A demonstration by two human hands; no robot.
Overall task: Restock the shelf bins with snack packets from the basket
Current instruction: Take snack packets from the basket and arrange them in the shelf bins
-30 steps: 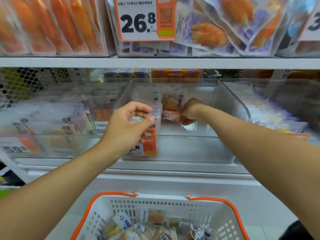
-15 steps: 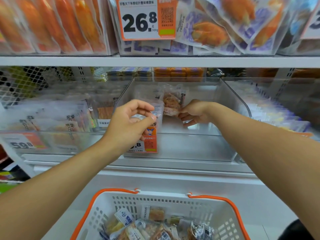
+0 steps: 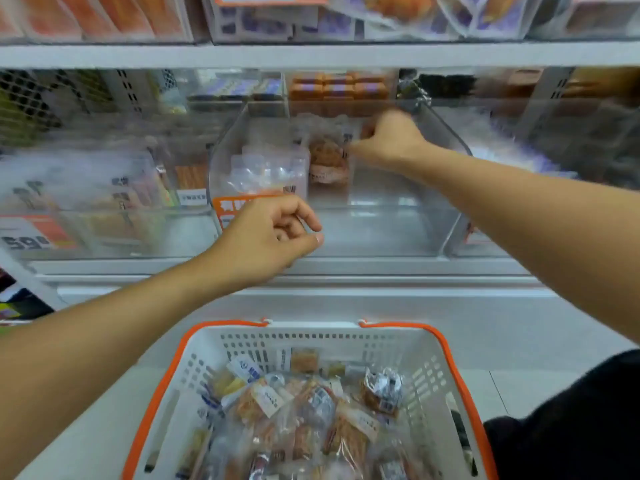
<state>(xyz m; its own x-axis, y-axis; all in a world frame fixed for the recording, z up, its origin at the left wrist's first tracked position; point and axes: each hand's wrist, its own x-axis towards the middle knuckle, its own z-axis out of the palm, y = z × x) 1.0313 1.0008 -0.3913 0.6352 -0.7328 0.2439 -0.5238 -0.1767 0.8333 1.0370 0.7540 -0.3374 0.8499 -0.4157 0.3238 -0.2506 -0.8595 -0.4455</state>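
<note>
A clear shelf bin (image 3: 381,233) sits on the middle shelf. Inside it a snack packet (image 3: 325,161) with orange-brown contents stands upright near the back, and clear packets (image 3: 268,173) stand to its left. My right hand (image 3: 389,140) reaches into the bin, blurred, its curled fingers and thumb pinching the right edge of that packet. My left hand (image 3: 270,237) hovers in front of the bin's front wall, fingers loosely curled, holding nothing. Below, a white basket (image 3: 446,348) with an orange rim holds several snack packets (image 3: 311,410).
An orange price tag (image 3: 232,207) hangs on the bin's front left. Neighbouring clear bins (image 3: 104,202) to the left and right hold other packets. The upper shelf edge (image 3: 311,55) runs overhead, with bagged goods above it. A dark sleeve (image 3: 571,427) is at lower right.
My left hand has dropped from the bin's packets to its front wall. My right hand has risen and curled at the packet's right edge. The view has tilted down, showing more of the basket.
</note>
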